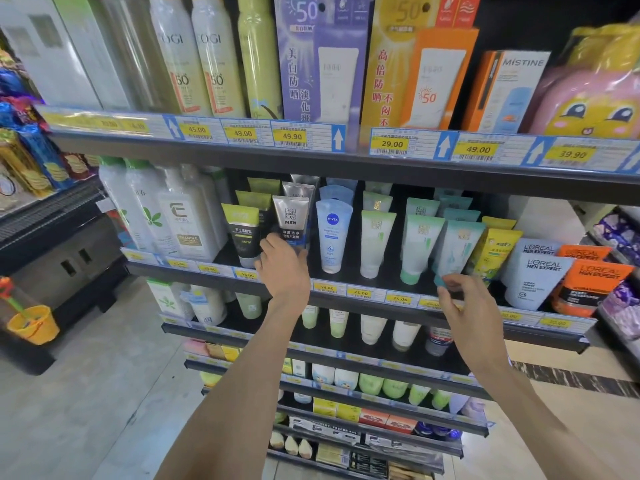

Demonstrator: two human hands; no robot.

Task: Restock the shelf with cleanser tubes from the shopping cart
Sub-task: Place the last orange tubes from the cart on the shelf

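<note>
Cleanser tubes stand cap-down in rows on the middle shelf (388, 277). My left hand (284, 271) reaches in and curls round the bottom of the silver MEN tube (291, 216), whose cap is hidden behind the hand. A black and green MEN tube (244, 233) stands just left of it, a white Nivea tube (333, 233) just right. My right hand (465, 308) pinches the cap end of a teal tube (462, 245) at the shelf's front. Pale green tubes (375, 240) stand between my hands. The shopping cart is out of view.
White bottles (183, 216) fill the shelf's left, yellow tubes (497, 251) and L'Oreal tubes (536, 271) the right. Sunscreen boxes and cans (322, 64) stand on the shelf above. Lower shelves hold more tubes. A yellow bucket (33, 323) sits on the floor at left.
</note>
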